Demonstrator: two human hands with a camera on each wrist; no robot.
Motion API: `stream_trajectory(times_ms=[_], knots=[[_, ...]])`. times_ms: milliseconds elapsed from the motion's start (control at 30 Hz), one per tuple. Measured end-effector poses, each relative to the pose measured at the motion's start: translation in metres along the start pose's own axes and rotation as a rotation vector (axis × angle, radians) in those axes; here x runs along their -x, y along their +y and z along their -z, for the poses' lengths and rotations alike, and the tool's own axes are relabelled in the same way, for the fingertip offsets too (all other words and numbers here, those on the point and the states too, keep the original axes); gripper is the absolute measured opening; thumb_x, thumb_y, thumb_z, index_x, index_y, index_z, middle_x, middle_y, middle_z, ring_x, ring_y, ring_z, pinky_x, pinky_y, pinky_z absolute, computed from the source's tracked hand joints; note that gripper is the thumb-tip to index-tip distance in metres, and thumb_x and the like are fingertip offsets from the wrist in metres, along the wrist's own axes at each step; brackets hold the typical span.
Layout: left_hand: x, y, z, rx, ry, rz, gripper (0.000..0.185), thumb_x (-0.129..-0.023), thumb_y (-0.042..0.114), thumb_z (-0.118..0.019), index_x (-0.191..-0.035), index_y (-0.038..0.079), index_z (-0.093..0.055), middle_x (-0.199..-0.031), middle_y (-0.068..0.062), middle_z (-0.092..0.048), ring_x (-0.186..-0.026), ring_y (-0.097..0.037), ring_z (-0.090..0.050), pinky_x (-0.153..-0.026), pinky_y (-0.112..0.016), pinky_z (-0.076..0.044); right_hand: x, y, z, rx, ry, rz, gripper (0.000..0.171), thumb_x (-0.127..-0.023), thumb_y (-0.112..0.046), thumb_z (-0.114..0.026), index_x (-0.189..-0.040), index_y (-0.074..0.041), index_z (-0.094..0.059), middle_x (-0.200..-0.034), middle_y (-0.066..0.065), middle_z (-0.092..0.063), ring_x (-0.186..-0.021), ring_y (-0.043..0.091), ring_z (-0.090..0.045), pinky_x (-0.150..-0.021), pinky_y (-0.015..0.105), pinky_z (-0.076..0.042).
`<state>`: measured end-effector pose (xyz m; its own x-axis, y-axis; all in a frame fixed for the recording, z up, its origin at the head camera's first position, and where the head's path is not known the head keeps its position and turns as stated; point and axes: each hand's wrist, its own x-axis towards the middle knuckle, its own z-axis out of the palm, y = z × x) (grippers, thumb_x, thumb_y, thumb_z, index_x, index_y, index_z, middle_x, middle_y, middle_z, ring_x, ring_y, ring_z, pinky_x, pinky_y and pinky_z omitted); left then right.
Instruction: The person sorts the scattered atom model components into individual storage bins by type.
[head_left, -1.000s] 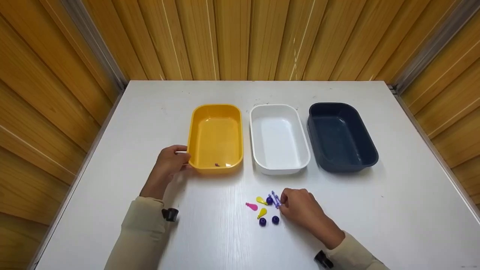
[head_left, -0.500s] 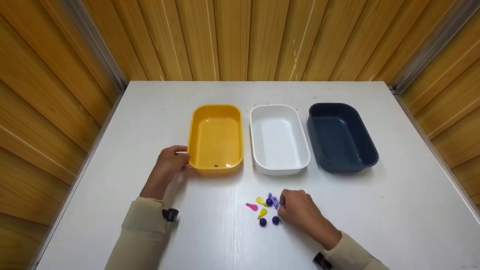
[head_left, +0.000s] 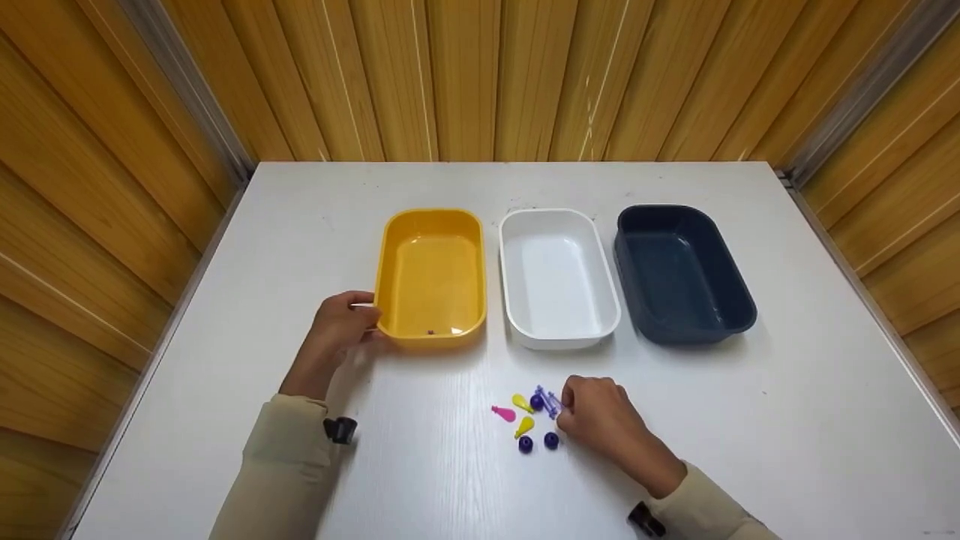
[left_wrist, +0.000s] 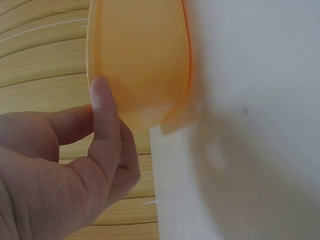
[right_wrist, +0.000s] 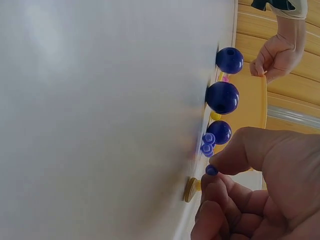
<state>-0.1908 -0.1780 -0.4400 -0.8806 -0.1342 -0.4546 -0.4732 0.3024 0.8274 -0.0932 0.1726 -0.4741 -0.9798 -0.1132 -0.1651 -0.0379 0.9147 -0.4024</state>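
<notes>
The left hand rests on the white counter with its grip closed on the near left corner of the yellow tray, thumb on the outer wall in the left wrist view. A tiny dark piece lies inside that tray by its near wall.

The right hand is down on the counter in front of the white tray, its thumb and fingers pinching a small purple rod piece at the edge of a cluster of little plastic parts. In the right wrist view the rod's rounded end shows between the fingertips.

Just left of that hand lie two yellow drop-shaped pieces, a pink one and three dark blue beads, all close together. The dark blue tray stands rightmost, beside the white one.

No brand, label or writing can be read on any tray or piece.
</notes>
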Motion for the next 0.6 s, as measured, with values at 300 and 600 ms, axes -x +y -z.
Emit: stream_trajectory(times_ms=[300,600], knots=[[0.001,-0.002,0.001,0.02,0.004,-0.046,0.042,-0.098,0.01,-0.058,-0.139,0.001,-0.056,-0.126,-0.021,-0.065,-0.09,-0.019,-0.072,-0.084,-0.031,-0.062,0.002,0.0,0.003,-0.006,0.064,0.054,0.01,-0.073,-0.002,-0.067,-0.073,-0.01,-0.063,-0.063,-0.004,-0.054,-0.062,0.014,-0.049,-0.057,0.028,-0.039],[0.0,-0.001,-0.002,0.006,0.011,-0.025,0.041,-0.098,0.01,-0.058,-0.138,0.003,-0.056,-0.126,-0.02,-0.065,-0.094,-0.021,-0.071,-0.087,-0.033,-0.061,-0.003,-0.003,0.011,-0.034,0.103,0.074,0.006,-0.074,-0.002,-0.066,-0.075,-0.008,-0.065,-0.059,-0.004,-0.055,-0.058,0.014,-0.048,-0.055,0.029,-0.039]])
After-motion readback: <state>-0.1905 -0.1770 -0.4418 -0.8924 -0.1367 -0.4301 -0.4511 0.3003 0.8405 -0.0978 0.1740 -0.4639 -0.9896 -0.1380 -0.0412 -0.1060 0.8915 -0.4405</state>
